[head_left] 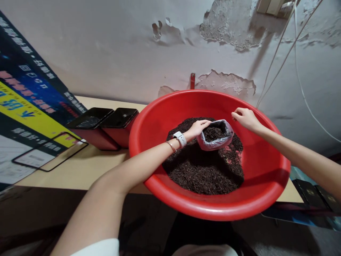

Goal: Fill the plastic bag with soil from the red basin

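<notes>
A wide red plastic basin [266, 209] holds a heap of dark, grain-like loose material [197, 174]. Inside it is a small box lined with a clear plastic bag [217, 144], its mouth turned up and some of the dark grains within. My left hand [198, 128] grips this box at its left edge; a white watch and a bracelet are on that wrist. Just right of the box, apart from it, my right hand [246, 119] hovers over the basin with its fingers curled in. Whether anything small is between those fingers is hidden.
Two red boxes with black rims [92, 119] stand left of the basin on the pale table [80, 177]. Beside them are a black wire frame [50, 151] and a printed board [32, 85]. Dark boxes [310, 193] lie at right. White cables [295, 46] hang along the peeling wall.
</notes>
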`<state>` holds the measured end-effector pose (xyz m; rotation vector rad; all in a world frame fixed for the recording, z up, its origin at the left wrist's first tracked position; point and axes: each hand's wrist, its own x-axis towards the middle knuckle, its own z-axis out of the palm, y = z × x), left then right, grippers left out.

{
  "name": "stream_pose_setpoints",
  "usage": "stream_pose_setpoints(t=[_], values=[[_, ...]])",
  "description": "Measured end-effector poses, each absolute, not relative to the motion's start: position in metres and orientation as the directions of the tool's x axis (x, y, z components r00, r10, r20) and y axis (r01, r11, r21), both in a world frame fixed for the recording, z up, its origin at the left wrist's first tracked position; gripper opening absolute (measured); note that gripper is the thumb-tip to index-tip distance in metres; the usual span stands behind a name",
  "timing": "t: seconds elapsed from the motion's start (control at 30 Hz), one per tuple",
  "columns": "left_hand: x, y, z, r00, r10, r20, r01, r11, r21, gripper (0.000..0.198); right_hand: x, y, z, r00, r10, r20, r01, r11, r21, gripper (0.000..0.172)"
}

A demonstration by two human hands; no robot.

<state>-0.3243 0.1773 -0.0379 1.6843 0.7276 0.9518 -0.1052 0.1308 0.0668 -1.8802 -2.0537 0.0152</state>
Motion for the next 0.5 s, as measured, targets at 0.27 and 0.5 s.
stream_pose_setpoints(t=[0.27, 0.5], values=[[-0.326, 0.178, -0.034, 0.444, 0.852, 0.277, 0.248, -0.414, 0.876, 0.040, -0.093, 0.101, -0.037, -0.288, 0.698, -0.656, 0.947, 0.109, -0.301, 0.061], [-0.328, 0.172, -0.029, 0.509, 0.836, 0.204, 0.159, -0.325, 0.932, 0.059, -0.114, 0.071, -0.076, -0.381, 0.525, -0.761, 0.924, 0.244, -0.294, 0.116]])
